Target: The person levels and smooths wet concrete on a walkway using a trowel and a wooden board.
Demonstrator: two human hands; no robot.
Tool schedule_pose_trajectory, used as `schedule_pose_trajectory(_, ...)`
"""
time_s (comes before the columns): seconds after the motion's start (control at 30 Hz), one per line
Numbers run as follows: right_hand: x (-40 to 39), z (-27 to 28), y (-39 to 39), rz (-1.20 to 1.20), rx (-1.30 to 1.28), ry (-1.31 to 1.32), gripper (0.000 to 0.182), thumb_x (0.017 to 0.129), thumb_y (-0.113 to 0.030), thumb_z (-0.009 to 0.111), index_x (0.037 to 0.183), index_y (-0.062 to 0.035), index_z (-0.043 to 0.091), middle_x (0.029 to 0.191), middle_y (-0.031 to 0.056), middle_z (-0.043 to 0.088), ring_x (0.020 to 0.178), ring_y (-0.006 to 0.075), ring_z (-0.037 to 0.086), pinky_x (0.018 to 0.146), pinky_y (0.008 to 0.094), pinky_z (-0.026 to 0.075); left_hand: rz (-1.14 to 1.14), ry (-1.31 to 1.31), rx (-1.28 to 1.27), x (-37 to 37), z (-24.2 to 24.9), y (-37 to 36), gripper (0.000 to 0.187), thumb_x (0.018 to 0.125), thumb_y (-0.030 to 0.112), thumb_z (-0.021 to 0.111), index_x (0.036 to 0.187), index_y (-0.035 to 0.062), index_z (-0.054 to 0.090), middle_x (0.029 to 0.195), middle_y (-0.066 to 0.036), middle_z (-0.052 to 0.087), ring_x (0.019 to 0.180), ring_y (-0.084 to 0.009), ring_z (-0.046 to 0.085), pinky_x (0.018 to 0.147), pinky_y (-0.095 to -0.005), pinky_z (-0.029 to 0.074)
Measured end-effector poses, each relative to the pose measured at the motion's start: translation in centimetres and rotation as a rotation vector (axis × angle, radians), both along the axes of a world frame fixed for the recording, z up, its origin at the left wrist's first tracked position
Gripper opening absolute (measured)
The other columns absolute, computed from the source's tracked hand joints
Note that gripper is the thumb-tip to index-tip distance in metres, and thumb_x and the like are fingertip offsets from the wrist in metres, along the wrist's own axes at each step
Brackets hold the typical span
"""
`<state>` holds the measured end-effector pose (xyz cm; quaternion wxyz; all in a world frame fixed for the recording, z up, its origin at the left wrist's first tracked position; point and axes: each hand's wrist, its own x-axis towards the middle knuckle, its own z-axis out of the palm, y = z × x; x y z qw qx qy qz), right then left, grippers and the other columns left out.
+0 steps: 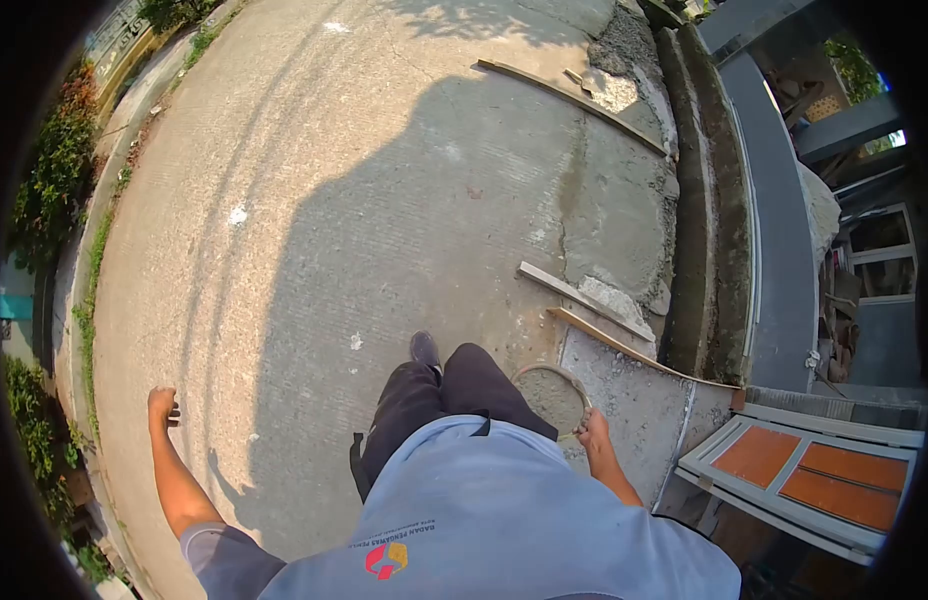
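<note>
At the left, my left hand (164, 406) hangs out over the concrete road (214, 330) with its fingers curled and nothing visible in them. My right hand (590, 428), low and right of my legs, grips the rim of a round bucket (550, 392). Grey, wet-looking material shows inside the bucket, whose lower side is hidden behind my leg and shirt. Beyond the bucket lie a thin wooden strip (624, 350) and a pale board (584, 300), beside a patch of smooth grey cement (614, 220).
A long wooden board (574, 105) and a trowel-like tool (578, 80) lie farther up the road. An open drainage channel (699, 220) runs along the right. Framed orange panels (804, 465) stand at the lower right. Plants (54, 190) line the left edge.
</note>
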<state>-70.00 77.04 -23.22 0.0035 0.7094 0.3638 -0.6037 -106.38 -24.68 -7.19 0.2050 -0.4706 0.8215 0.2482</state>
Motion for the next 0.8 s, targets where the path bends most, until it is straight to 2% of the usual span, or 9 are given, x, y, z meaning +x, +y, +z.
schedule_pose_trajectory(0.1, -12.4, 0.2, -2.3, -0.043, -0.006, 0.05, 0.011, 0.094, -0.023, 0.057, 0.096, -0.0126, 0.054, 0.066, 0.0008, 0.037, 0.049, 0.016, 0.032, 0.052, 0.0409, 0.038, -0.31, 0.091, 0.068, -20.9, 3.6, 8.6, 0.044, 0.096, 0.035, 0.063, 0.13, 0.0078, 0.062, 0.098, -0.016, 0.067, 0.078, -0.0307, 0.07, 0.063, -0.0509, 0.06)
schedule_pose_trajectory(0.17, -18.4, 0.6, -2.9, -0.056, -0.021, 0.076, 0.012, 0.095, -0.023, 0.056, 0.099, -0.0123, 0.054, 0.068, 0.0008, 0.038, 0.05, 0.016, 0.032, 0.053, 0.0402, 0.037, -0.389, 0.174, 0.026, -33.5, 5.9, 12.4, 0.042, 0.097, 0.038, 0.063, 0.128, 0.01, 0.064, 0.093, -0.013, 0.066, 0.073, -0.0272, 0.068, 0.061, -0.0476, 0.059)
schedule_pose_trajectory(0.23, -23.9, -0.7, -2.5, -0.059, -0.047, 0.097, 0.011, 0.096, -0.022, 0.055, 0.101, -0.0121, 0.055, 0.069, 0.0006, 0.039, 0.051, 0.0162, 0.032, 0.053, 0.0394, 0.035, -0.501, 0.24, 0.005, -44.4, 7.5, 13.6, 0.042, 0.097, 0.039, 0.063, 0.127, 0.0099, 0.064, 0.091, -0.011, 0.066, 0.07, -0.0246, 0.066, 0.059, -0.0464, 0.058)
schedule_pose_trajectory(0.33, -34.3, 0.0, -3.1, -0.153, -0.078, -0.061, 0.009, 0.096, -0.021, 0.055, 0.1, -0.0125, 0.055, 0.066, -0.0007, 0.037, 0.049, 0.0159, 0.03, 0.054, 0.0382, 0.034, -0.486, 0.282, -0.081, -57.1, 7.2, 12.6, 0.04, 0.097, 0.039, 0.063, 0.124, 0.0103, 0.065, 0.082, -0.008, 0.064, 0.064, -0.0215, 0.064, 0.055, -0.0447, 0.057)
schedule_pose_trajectory(0.43, -42.6, -1.9, -2.9, -0.151, -0.096, -0.051, 0.007, 0.097, -0.021, 0.054, 0.095, -0.0141, 0.054, 0.063, -0.0025, 0.034, 0.046, 0.0153, 0.027, 0.054, 0.0393, 0.035, -0.382, 0.131, -0.127, -66.3, 3.7, 10.7, 0.034, 0.098, 0.035, 0.062, 0.12, 0.0102, 0.067, 0.07, -0.004, 0.058, 0.055, -0.0191, 0.059, 0.05, -0.0455, 0.055)
schedule_pose_trajectory(0.53, -51.6, -1.7, -3.3, -0.183, -0.063, -0.055, 0.022, 0.097, -0.023, 0.056, 0.077, -0.0196, 0.047, 0.055, -0.0049, 0.029, 0.042, 0.0145, 0.024, 0.049, 0.0393, 0.036, -0.407, 0.035, -0.083, -72.8, 1.4, 13.1, 0.036, 0.097, 0.031, 0.064, 0.125, 0.009, 0.066, 0.077, -0.009, 0.061, 0.061, -0.0256, 0.065, 0.053, -0.0487, 0.058)
schedule_pose_trajectory(0.57, -55.0, -0.8, -3.6, -0.192, -0.043, -0.068, 0.029, 0.097, -0.023, 0.056, 0.071, -0.0215, 0.044, 0.053, -0.0057, 0.028, 0.04, 0.0142, 0.023, 0.048, 0.0389, 0.035, -0.442, -0.013, -0.065, -76.1, 1.2, 13.6, 0.04, 0.097, 0.031, 0.061, 0.131, 0.0107, 0.062, 0.082, -0.01, 0.062, 0.065, -0.0279, 0.067, 0.057, -0.0533, 0.059)
schedule_pose_trajectory(0.73, -66.9, -0.3, -1.7, -0.243, -0.038, -0.028, 0.026, 0.097, -0.025, 0.057, 0.074, -0.0203, 0.047, 0.053, -0.0039, 0.03, 0.04, 0.0152, 0.026, 0.049, 0.0402, 0.038, -0.459, -0.123, -0.043, -94.0, 1.8, 18.1, 0.037, 0.098, 0.034, 0.062, 0.127, 0.012, 0.06, 0.085, -0.012, 0.063, 0.07, -0.0314, 0.066, 0.063, -0.0564, 0.059)
schedule_pose_trajectory(0.8, -72.5, 0.3, -0.3, -0.269, -0.019, -0.022, 0.026, 0.097, -0.027, 0.058, 0.074, -0.0199, 0.047, 0.053, -0.0034, 0.03, 0.041, 0.0157, 0.027, 0.049, 0.04, 0.038, -0.415, -0.075, -0.045, -100.9, 2.3, 19.0, 0.037, 0.097, 0.034, 0.061, 0.126, 0.01, 0.062, 0.087, -0.014, 0.064, 0.071, -0.034, 0.068, 0.062, -0.0578, 0.059)
